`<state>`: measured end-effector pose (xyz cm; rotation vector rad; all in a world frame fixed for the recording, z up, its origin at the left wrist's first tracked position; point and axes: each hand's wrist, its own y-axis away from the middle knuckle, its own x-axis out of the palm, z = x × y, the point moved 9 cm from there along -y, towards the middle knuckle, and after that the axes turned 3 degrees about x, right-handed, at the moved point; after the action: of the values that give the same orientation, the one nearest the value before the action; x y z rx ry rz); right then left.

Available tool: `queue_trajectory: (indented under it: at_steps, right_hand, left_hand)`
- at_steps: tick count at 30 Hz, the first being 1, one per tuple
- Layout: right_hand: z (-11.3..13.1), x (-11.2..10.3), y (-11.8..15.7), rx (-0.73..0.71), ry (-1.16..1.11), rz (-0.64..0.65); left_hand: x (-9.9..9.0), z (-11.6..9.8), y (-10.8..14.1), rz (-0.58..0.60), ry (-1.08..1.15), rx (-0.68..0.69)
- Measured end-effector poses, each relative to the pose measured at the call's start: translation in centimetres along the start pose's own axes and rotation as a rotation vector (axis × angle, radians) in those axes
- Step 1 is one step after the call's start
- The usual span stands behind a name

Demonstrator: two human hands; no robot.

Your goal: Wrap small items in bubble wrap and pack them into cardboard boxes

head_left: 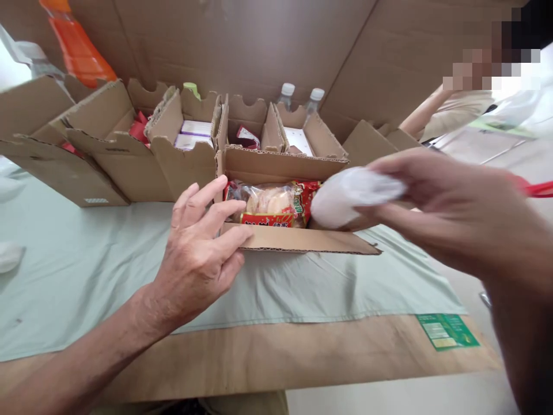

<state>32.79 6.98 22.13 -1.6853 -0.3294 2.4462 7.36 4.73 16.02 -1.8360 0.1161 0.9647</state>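
A narrow open cardboard box lies in front of me on the cloth. In it is a clear and red food packet with pale round pieces inside. My left hand grips the box's left end, fingertips over the rim and thumb against the outside of the front wall. My right hand holds a white, soft-looking bundle at the box's right end, close to the packet. The bundle is slightly blurred, and its kind cannot be made out.
Several cardboard bins stand in a row behind the box, some holding red packets or white boxes. Bottles, one orange, rise behind them against a cardboard wall. Another person's arm is at right. A green packet lies on the wooden edge.
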Motion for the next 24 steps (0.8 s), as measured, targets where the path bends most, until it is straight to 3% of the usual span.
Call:
queue_trajectory:
  at_steps: [4, 7, 13, 17, 24]
  right_hand:
    - [0.8, 7.0, -3.5, -0.025, 0.4, 0.442]
    - [0.5, 9.8, -5.0, -0.084, 0.589, 0.574]
    - [0.4, 10.2, -5.0, -0.187, 0.697, 0.699]
    - [1.0, 10.2, -4.7, -0.236, 0.83, 0.701]
    - [1.3, 12.4, -4.3, -0.285, 0.895, 0.711]
  left_hand:
    - [0.1, 0.3, -0.1, 0.006, 0.012, -0.015]
    - [0.2, 0.7, -0.1, 0.011, 0.03, -0.041]
    - [0.2, 0.8, -0.2, 0.008, 0.039, -0.043]
    - [0.2, 0.8, -0.2, 0.012, 0.076, -0.06]
    - [0.3, 1.0, -0.4, 0.005, 0.102, -0.065]
